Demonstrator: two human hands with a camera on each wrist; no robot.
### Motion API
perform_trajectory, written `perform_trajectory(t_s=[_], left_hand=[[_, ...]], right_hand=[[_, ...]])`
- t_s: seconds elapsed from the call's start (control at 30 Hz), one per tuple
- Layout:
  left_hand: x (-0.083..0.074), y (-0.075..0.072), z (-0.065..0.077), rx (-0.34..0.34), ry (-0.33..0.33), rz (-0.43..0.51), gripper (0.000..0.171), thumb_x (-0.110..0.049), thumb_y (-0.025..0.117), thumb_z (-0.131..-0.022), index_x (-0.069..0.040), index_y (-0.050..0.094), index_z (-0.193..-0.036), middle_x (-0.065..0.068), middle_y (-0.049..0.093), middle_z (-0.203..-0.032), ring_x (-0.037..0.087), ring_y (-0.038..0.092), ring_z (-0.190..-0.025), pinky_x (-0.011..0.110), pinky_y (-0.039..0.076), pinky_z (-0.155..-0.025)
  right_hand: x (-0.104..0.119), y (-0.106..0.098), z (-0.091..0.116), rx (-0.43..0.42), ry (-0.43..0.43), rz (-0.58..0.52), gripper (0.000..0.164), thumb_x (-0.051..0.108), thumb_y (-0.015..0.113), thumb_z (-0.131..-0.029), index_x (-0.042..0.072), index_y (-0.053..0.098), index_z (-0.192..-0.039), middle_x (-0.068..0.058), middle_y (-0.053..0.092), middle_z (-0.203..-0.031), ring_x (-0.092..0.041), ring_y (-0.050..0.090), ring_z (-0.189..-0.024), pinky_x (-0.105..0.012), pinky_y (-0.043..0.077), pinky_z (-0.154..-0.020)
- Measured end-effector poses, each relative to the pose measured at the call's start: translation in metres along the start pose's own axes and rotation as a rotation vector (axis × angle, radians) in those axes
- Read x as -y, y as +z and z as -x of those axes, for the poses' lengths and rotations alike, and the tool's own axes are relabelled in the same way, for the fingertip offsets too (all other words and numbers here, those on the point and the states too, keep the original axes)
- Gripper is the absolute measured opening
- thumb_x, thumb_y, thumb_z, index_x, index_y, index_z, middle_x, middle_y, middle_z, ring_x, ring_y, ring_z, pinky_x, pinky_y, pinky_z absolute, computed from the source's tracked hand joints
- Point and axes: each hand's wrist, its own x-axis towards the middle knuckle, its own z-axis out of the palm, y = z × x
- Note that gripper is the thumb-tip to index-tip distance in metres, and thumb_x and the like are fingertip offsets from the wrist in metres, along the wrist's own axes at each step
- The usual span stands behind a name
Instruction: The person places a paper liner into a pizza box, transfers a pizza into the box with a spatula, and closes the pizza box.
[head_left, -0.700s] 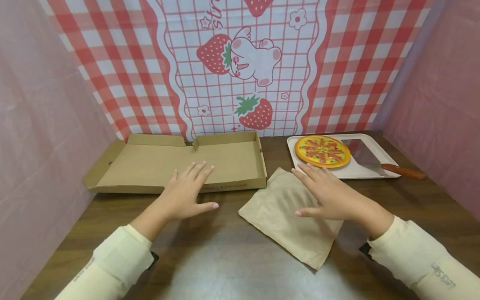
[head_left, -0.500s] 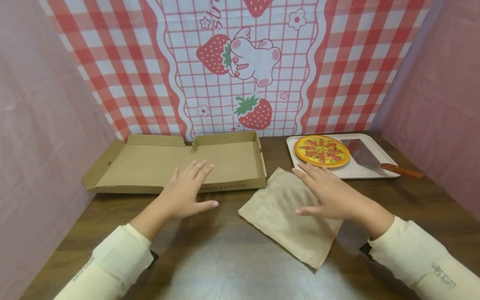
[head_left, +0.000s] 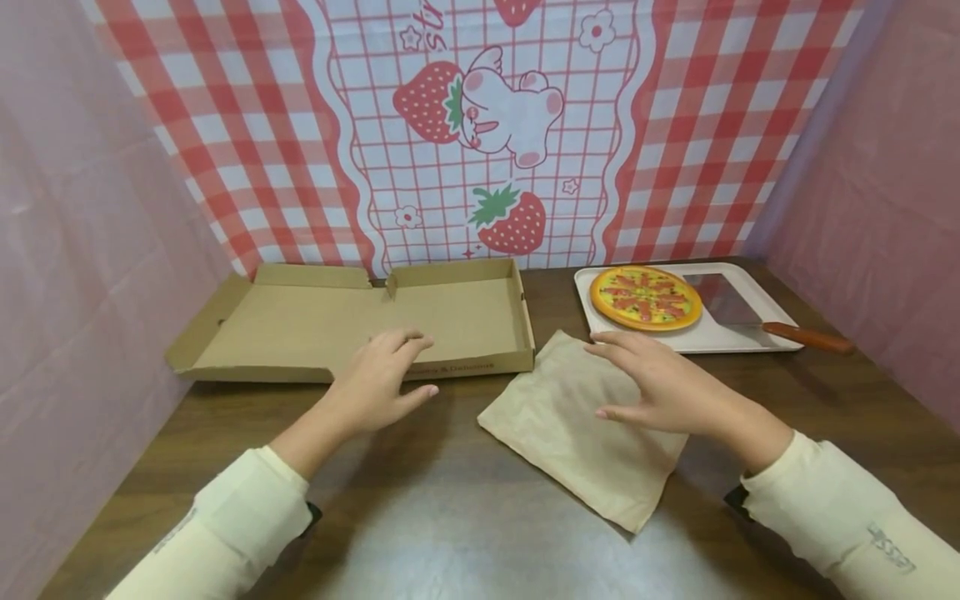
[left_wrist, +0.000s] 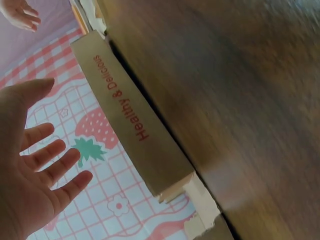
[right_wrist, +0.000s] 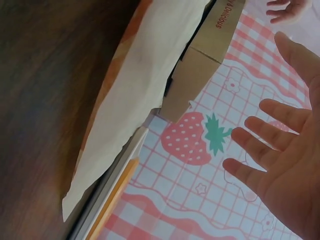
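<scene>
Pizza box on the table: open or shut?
Open. The pizza box has its lid spread out to the left, leaving its inside uncovered.

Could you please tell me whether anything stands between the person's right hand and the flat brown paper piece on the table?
Nothing visible does: the bare right hand hovers above the flat brown paper piece, with an open gap between them. The white rectangular tray lies beyond it, out of the way.

The head view looks forward and down from behind and above the left hand [head_left: 378, 385] and right hand [head_left: 663, 387]. Each wrist view faces past its own hand from close by, rolled sideways; both share the cardboard box [left_wrist: 127, 117] and patterned cloth [right_wrist: 187, 142] beyond.
</scene>
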Motion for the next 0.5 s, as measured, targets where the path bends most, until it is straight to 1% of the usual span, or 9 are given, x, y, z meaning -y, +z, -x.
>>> perform_trajectory(t_s=[0.1,0.23,0.43,0.5], left_hand=[[-0.004,0.002,0.000,-0.015,-0.013,0.023,0.051,-0.030,0.076,-0.085,0.000,0.061,-0.123,0.015,0.058,-0.120,0.032,0.055,-0.112,0.048,0.048,-0.094],[-0.009,0.007,0.000,-0.021,-0.045,0.053,0.040,-0.027,0.077,-0.084,-0.003,0.066,-0.114,0.010,0.062,-0.111,0.027,0.059,-0.102,0.042,0.052,-0.088],[-0.020,0.012,-0.001,-0.042,-0.109,0.081,0.031,-0.025,0.077,-0.083,-0.005,0.069,-0.106,0.006,0.066,-0.105,0.025,0.064,-0.097,0.040,0.055,-0.084],[-0.023,0.013,-0.002,-0.031,-0.134,0.103,0.030,-0.024,0.078,-0.083,-0.005,0.070,-0.105,0.007,0.067,-0.103,0.025,0.064,-0.094,0.040,0.055,-0.082]], right_hand=[[0.000,0.001,-0.001,-0.019,-0.003,-0.011,0.068,0.029,0.085,-0.075,-0.002,0.057,-0.129,-0.022,0.054,-0.131,-0.038,0.051,-0.120,-0.057,0.043,-0.097],[-0.002,0.002,0.000,-0.038,-0.005,-0.020,0.062,0.026,0.085,-0.075,-0.002,0.060,-0.124,-0.019,0.058,-0.125,-0.035,0.054,-0.115,-0.055,0.045,-0.095],[-0.004,0.003,0.001,-0.051,0.008,-0.022,0.057,0.024,0.085,-0.075,-0.001,0.062,-0.120,-0.014,0.062,-0.119,-0.031,0.058,-0.111,-0.052,0.048,-0.093],[-0.004,0.003,0.002,-0.056,0.013,-0.023,0.056,0.024,0.085,-0.075,-0.002,0.062,-0.120,-0.013,0.062,-0.119,-0.031,0.058,-0.110,-0.051,0.048,-0.092]])
